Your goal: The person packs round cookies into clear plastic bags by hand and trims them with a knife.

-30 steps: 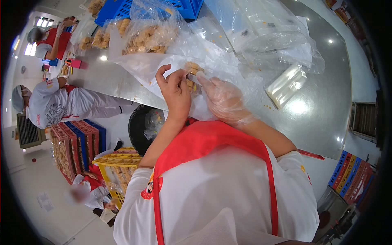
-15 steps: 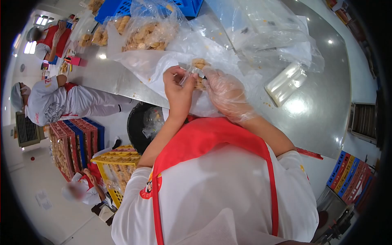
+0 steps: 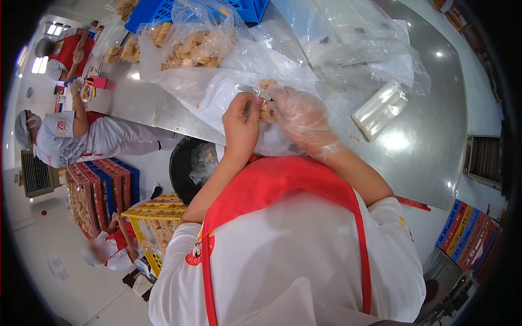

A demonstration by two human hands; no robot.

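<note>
A short row of round, tan cookies (image 3: 267, 113) in clear plastic lies between my hands, above a white plastic sheet (image 3: 187, 89) on the metal table. My bare left hand (image 3: 242, 117) has its fingers closed in a pinch at the left side of this cookie pack. A clear plastic glove covers my right hand (image 3: 303, 120), whose fingers curl around the pack's right side. Those fingers partly hide the cookies and the plastic. Just beyond sits a large clear bag of cookies (image 3: 200, 48).
The steel table (image 3: 429, 146) holds a stack of clear bags (image 3: 379, 111), larger plastic bags (image 3: 353, 38) and a blue crate (image 3: 149, 13). A black bin (image 3: 182, 171) and yellow crate (image 3: 142, 220) stand left. Co-workers (image 3: 81, 127) are at the left.
My left hand has closed and turned in against the cookie pack, having held a loose plastic edge before. My right hand shifted slightly. Co-workers' arms at the left moved.
</note>
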